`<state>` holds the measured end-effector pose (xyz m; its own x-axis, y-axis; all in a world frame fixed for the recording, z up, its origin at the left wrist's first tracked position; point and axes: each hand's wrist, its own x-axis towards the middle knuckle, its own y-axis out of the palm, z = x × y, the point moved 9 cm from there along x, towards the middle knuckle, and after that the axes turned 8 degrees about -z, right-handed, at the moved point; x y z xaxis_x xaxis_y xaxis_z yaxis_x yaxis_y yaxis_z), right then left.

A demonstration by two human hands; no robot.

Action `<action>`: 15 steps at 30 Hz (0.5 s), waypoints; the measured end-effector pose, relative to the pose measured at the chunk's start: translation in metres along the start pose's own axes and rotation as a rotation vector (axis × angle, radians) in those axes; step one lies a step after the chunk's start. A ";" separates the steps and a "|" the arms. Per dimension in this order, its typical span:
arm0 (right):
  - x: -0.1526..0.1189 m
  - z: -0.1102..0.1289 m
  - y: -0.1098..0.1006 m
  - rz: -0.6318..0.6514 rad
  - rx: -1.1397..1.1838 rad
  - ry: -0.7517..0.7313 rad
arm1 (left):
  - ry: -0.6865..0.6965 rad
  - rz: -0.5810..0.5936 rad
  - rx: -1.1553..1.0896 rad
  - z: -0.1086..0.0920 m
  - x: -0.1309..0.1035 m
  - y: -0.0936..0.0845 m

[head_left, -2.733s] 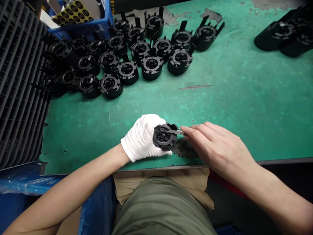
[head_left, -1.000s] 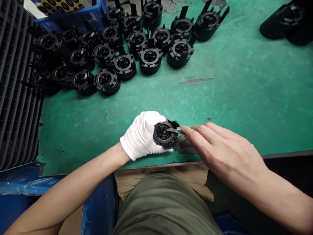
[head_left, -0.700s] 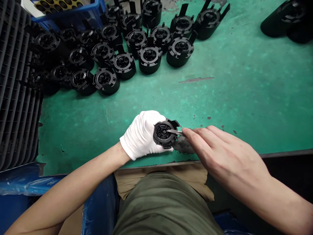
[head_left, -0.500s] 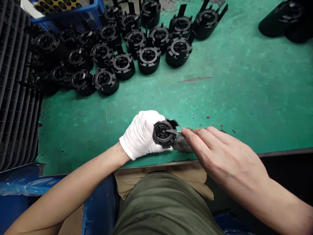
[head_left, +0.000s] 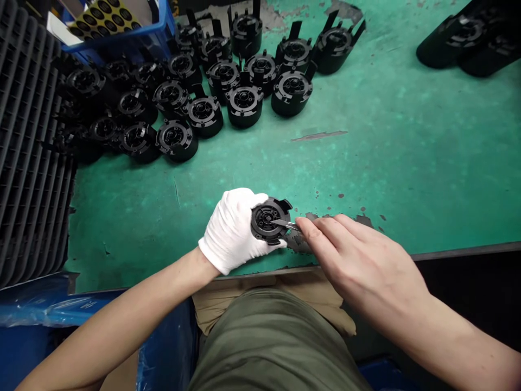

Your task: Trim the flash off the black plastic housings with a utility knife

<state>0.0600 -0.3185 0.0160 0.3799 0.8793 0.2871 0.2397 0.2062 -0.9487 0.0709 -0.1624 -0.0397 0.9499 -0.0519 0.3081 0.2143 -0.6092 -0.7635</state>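
My left hand (head_left: 232, 231), in a white glove, is wrapped round a round black plastic housing (head_left: 264, 224) near the table's front edge. The housing's ribbed end face is turned up towards me, and tabs stick out from its rim. Bare, my right hand (head_left: 358, 252) pinches a slim metal craft knife (head_left: 287, 224) from the right. The pointed blade lies over the middle of the end face; I cannot tell whether its tip touches the plastic. The knife's handle is mostly hidden under my fingers.
Several similar black housings (head_left: 245, 106) stand grouped at the back left of the green table (head_left: 366, 146). Behind them is a blue bin (head_left: 152, 41) holding a sheet of round stickers (head_left: 106, 19). Dark cylinders (head_left: 451, 35) stand back right. A slatted grey rack (head_left: 28, 141) borders the left.
The view has shifted slightly. Both hands still hold the housing and the knife in nearly the same pose, with the blade over the end face.
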 end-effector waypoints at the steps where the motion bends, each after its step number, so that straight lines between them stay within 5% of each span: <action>1: -0.001 -0.003 0.001 -0.003 0.018 0.006 | -0.019 -0.048 0.002 -0.002 -0.006 -0.003; 6: -0.008 -0.021 0.005 -0.063 0.138 0.023 | -0.023 -0.185 -0.051 -0.007 -0.034 -0.022; 11: -0.017 -0.022 0.007 -0.082 0.176 0.023 | 0.135 -0.017 -0.167 0.006 -0.015 -0.025; 15: -0.019 -0.010 0.006 -0.069 0.113 0.040 | 0.343 0.226 -0.241 0.005 0.007 -0.008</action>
<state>0.0627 -0.3379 0.0067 0.4017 0.8439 0.3555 0.1655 0.3149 -0.9346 0.0766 -0.1544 -0.0345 0.8279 -0.4384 0.3498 -0.0866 -0.7161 -0.6926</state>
